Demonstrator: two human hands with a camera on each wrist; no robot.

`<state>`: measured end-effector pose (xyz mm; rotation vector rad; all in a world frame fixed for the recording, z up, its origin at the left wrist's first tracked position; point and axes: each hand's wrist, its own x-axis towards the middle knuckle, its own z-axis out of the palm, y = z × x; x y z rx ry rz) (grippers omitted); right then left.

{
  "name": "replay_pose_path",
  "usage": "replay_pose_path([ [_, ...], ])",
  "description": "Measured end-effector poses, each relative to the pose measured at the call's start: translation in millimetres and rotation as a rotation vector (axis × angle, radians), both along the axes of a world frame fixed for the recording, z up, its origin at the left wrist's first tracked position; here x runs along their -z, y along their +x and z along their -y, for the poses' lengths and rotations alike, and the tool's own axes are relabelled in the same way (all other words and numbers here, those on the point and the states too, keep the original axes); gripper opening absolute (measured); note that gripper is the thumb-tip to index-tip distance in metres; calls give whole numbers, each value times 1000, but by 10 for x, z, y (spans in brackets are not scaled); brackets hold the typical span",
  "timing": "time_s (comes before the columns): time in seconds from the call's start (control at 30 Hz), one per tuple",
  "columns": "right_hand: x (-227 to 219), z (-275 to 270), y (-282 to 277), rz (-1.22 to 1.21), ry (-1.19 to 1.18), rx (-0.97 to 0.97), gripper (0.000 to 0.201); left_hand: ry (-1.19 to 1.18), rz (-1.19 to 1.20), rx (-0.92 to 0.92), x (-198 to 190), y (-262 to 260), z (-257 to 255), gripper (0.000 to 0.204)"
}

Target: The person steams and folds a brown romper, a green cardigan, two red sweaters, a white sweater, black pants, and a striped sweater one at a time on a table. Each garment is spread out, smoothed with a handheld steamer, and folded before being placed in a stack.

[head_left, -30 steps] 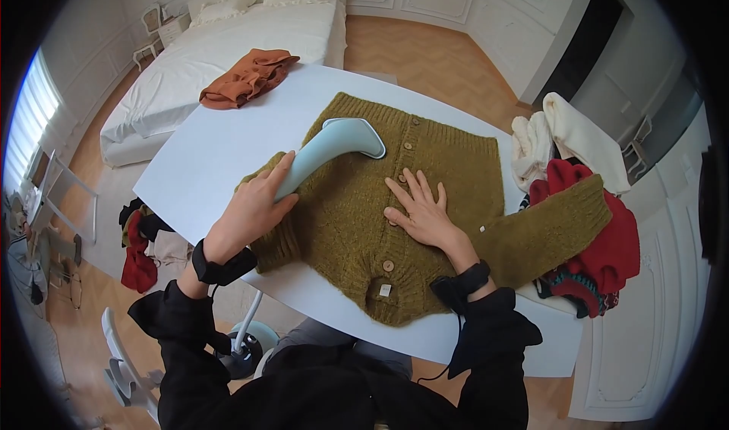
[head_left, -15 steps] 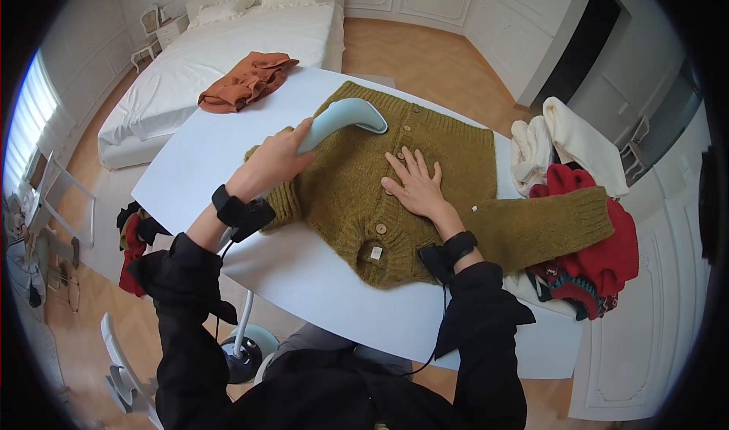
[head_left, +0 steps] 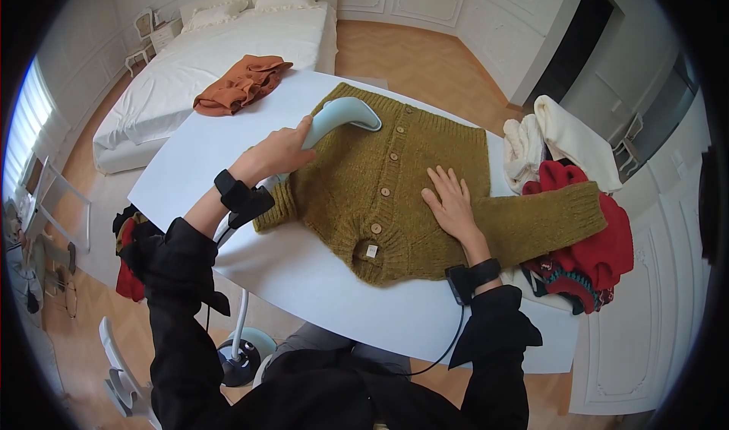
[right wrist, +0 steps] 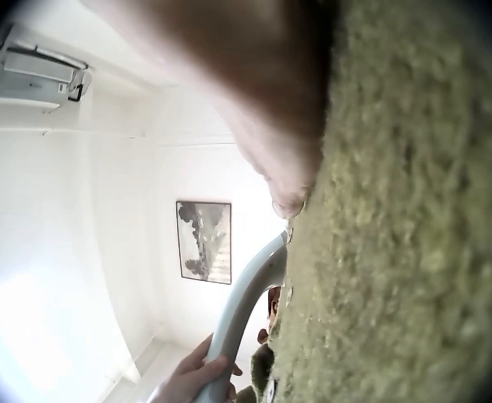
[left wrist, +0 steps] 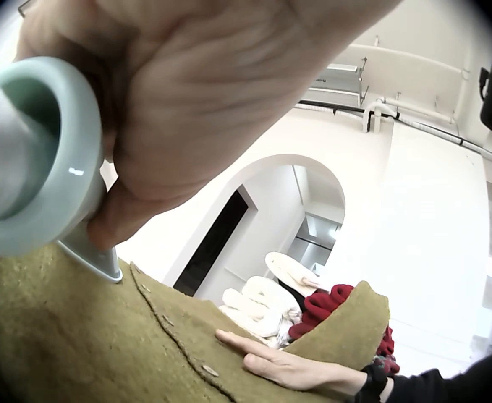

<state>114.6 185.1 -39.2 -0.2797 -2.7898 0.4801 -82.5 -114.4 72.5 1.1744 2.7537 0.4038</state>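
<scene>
An olive-green knitted cardigan (head_left: 334,179) lies buttoned on the white table (head_left: 281,278), its collar toward me and one sleeve stretched out to the right. My left hand (head_left: 277,155) grips the handle of a pale blue garment steamer (head_left: 339,116), whose head is on the knit near the hem, left of the button row. In the left wrist view the steamer's ring-shaped handle end (left wrist: 70,159) shows close up beneath the palm. My right hand (head_left: 452,202) rests flat on the cardigan's right front panel, fingers straight and pointing away from me.
Rust-coloured clothing (head_left: 243,85) lies at the table's far left corner. Red knitwear (head_left: 600,240) and folded white garments (head_left: 573,134) are piled at the right edge. The steamer's base (head_left: 241,358) stands on the floor before me, near a white chair (head_left: 121,369).
The steamer first moved away from me toward the hem, then stayed about there. My right hand shifted right, from the button row onto the right panel. The cardigan's collar slid away from the table's near edge.
</scene>
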Motion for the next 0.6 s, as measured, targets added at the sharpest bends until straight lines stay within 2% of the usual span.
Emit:
replay_pose_path([
  [0.33, -11, 28, 2, 12, 30, 32, 56, -1, -32, -1, 84, -197, -377, 72],
  [0.53, -17, 36, 11, 12, 20, 38, 56, 15, -24, 10, 102, -337, -656, 65],
  [0.6, -29, 37, 15, 17, 22, 41, 56, 33, -72, -12, 219, -484, -745, 74],
])
